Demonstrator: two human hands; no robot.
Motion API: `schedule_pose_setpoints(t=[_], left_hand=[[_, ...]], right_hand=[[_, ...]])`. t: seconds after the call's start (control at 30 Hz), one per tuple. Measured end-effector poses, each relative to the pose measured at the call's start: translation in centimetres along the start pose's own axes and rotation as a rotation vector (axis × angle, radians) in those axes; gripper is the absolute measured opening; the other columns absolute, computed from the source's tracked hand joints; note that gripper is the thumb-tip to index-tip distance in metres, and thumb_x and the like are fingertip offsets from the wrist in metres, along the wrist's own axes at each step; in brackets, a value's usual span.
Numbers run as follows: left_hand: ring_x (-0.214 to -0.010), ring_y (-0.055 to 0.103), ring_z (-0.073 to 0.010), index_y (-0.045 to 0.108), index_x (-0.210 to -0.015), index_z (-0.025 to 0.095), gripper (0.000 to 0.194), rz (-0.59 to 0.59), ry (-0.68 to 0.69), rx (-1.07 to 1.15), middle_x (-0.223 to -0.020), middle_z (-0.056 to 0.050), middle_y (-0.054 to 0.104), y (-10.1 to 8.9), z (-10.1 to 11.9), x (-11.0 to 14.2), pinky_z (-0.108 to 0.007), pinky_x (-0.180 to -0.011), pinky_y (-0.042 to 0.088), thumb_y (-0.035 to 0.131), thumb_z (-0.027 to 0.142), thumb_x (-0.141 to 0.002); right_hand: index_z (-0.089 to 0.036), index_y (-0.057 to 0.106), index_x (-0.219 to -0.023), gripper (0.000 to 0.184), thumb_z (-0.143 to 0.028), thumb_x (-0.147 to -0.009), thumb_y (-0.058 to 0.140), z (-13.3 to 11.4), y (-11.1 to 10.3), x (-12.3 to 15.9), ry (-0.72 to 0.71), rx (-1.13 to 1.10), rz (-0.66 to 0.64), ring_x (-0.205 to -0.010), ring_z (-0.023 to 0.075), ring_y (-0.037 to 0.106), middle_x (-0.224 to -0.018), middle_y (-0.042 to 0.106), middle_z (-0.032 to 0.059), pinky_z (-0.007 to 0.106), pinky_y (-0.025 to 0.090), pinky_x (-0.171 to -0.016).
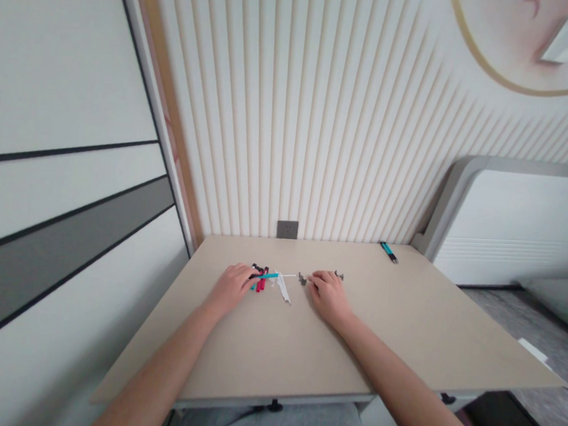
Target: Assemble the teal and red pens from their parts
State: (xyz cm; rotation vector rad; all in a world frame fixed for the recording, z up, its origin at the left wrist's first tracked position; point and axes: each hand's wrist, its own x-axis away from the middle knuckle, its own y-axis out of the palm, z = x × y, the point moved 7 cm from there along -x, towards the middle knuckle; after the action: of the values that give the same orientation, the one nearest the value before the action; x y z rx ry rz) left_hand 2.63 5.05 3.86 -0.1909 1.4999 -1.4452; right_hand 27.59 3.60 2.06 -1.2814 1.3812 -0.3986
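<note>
My left hand (231, 285) is closed on a teal pen barrel (270, 276), which points to the right over the table. A thin white refill (287, 275) sticks out of its right end. Under and beside that hand lie several red pen barrels (262, 283) and dark pieces, partly covered by my fingers. White refills (283, 288) lie in a loose bunch between my hands. My right hand (326, 292) rests low over the table, fingertips drawn together beside small dark pen parts (302, 279); whatever is in them is too small to make out. More dark bits (339, 275) lie behind its knuckles.
A beige table (270, 352) stands against a ribbed wall with a dark socket (287, 229). Toward the back right lies a bundle of teal and black pens (389, 252). A bed headboard (518, 229) stands to the right, a white cabinet (57, 271) to the left.
</note>
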Motion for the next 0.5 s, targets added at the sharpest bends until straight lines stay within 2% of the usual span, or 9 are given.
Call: schedule_pose_setpoints(t=[0.13,0.27,0.5], left_hand=[[-0.089,0.059,-0.0208,0.062,-0.101,0.021,0.022,-0.013,-0.020,-0.001,-0.094,-0.005,0.067,0.2,-0.4,0.1,-0.034,-0.079,0.042,0.047,0.037,-0.096],[-0.089,0.059,-0.0209,0.062,-0.101,0.021,0.021,-0.036,-0.004,-0.011,-0.094,-0.005,0.067,0.7,-0.1,0.1,-0.035,-0.079,0.042,0.048,0.036,-0.096],[-0.091,0.059,-0.0208,0.062,-0.100,0.021,0.021,-0.058,0.014,-0.017,-0.095,-0.005,0.067,1.0,0.1,0.1,-0.035,-0.080,0.041,0.047,0.036,-0.097]], right_hand=[[-0.025,0.069,-0.107,0.025,-0.035,-0.091,0.054,0.2,0.8,-0.7,0.045,0.111,-0.059,-0.111,0.0265,0.050,-0.119,0.062,0.0090,0.040,0.034,-0.094],[-0.025,0.072,-0.097,0.023,-0.038,-0.091,0.054,0.3,1.7,-1.2,0.075,0.113,-0.104,-0.113,0.0261,0.050,-0.118,0.063,0.0084,0.041,0.030,-0.095],[-0.024,0.073,-0.092,0.018,-0.035,-0.088,0.058,0.9,1.0,-1.2,0.076,-0.029,-0.032,-0.107,0.0251,0.054,-0.106,0.069,0.0066,0.041,0.032,-0.093]])
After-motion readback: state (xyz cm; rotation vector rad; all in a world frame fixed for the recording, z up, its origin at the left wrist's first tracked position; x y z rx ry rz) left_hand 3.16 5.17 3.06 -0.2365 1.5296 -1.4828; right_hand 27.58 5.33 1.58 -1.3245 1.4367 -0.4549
